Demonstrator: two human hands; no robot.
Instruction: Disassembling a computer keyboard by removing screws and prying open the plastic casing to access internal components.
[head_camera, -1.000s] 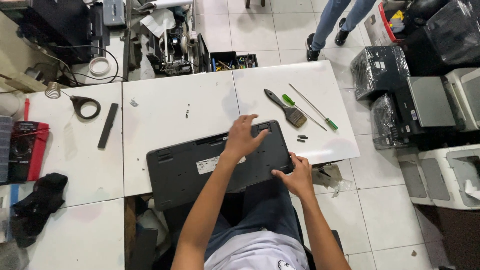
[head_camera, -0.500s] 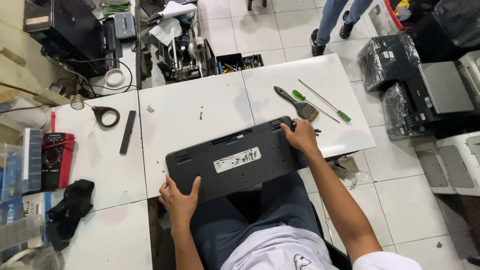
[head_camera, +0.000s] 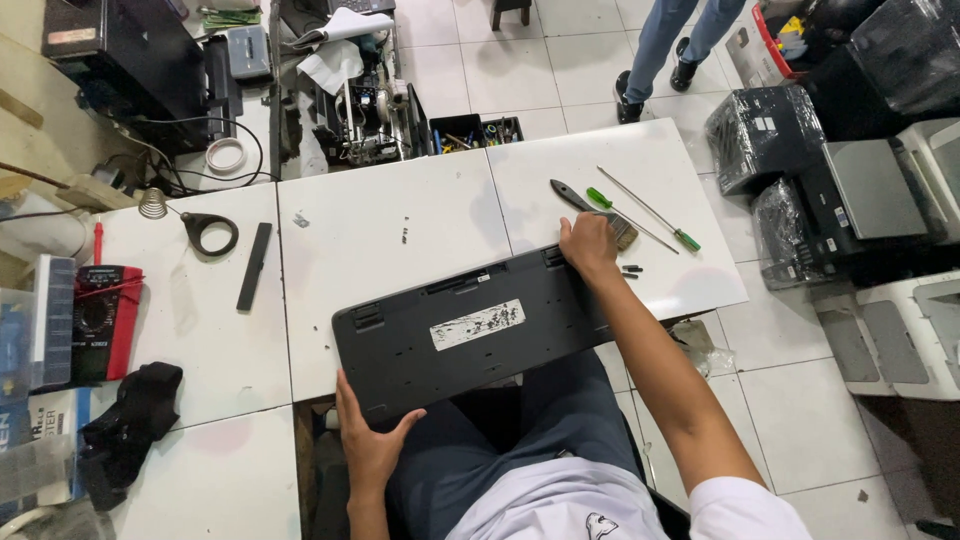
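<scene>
Keyboard (head_camera: 470, 325), black and flipped belly-up, sits slantwise across the front edge of the white table (head_camera: 400, 230), its near corner hanging out over my lap, and I've got it by both ends. My left hand (head_camera: 372, 440) cups the lower left corner from underneath the edge, thumb spread wide along the front rim, fingers loosely curled rather than clenched, so it's a steadying hold, not a squeeze. My right hand (head_camera: 588, 245) is laid over the upper right corner, fingers bent down across the far edge near the little fold-out foot; I can't tell how hard it presses, since the fingertips are hidden behind the casing. To handle this well, I'd judge the thing to do is keep both ends supported evenly so the long shell doesn't twist, and keep it flat on the table where the overhang can't tip it. Just past my right knuckles lies a brush (head_camera: 595, 213) with a dark handle, almost touching the hand, then a green-handled screwdriver (head_camera: 640, 222) and a longer one beside it, with a few small dark screws (head_camera: 630, 270) loose on the tabletop. Off to the left, well apart, are a black strip (head_camera: 254, 265), a magnifier loop (head_camera: 208, 232) and a red multimeter (head_camera: 100, 322).
</scene>
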